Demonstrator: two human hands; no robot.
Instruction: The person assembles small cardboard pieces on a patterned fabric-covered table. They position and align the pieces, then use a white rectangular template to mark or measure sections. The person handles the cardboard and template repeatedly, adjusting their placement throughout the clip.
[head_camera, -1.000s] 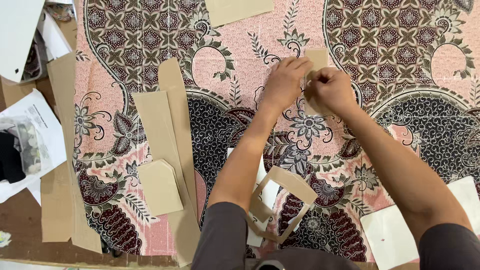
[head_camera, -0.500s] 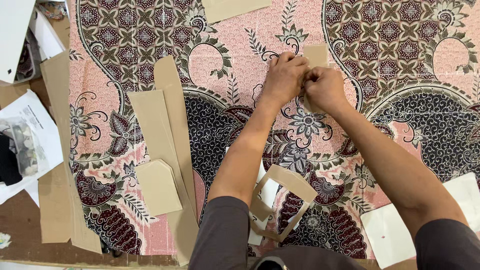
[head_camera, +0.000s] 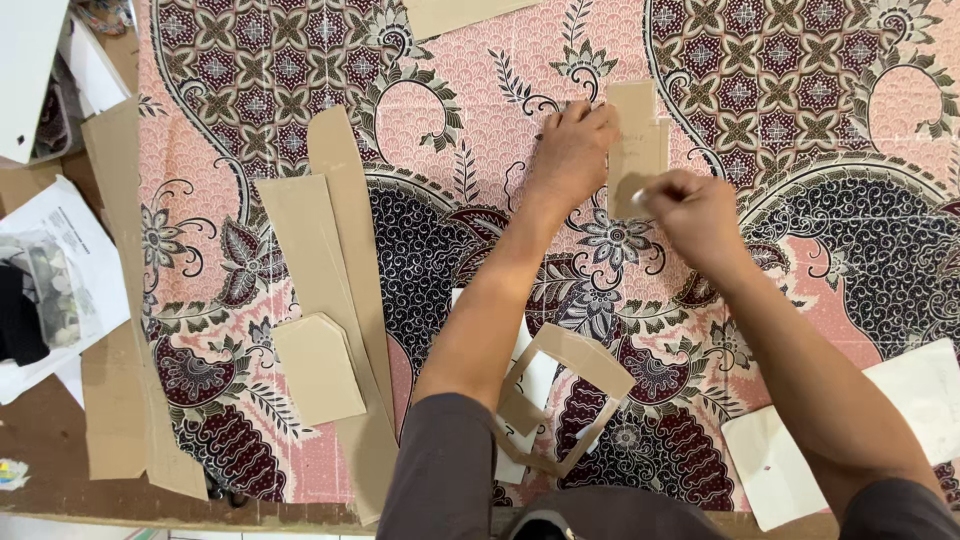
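Currently the left hand (head_camera: 572, 150) lies flat, fingers together, pressing the left edge of a small brown paper pattern piece (head_camera: 636, 140) onto the pink batik fabric (head_camera: 480, 130). At 4 o'clock from it, the right hand (head_camera: 690, 215) pinches a small white object — possibly chalk, too small to confirm — at the piece's lower edge. Toward 8 o'clock, well apart, long brown pattern strips (head_camera: 335, 260) overlap on the fabric; a cut-out cardboard frame (head_camera: 570, 395) lies at 6 o'clock between the forearms — white sheets (head_camera: 860, 430) at 5 o'clock
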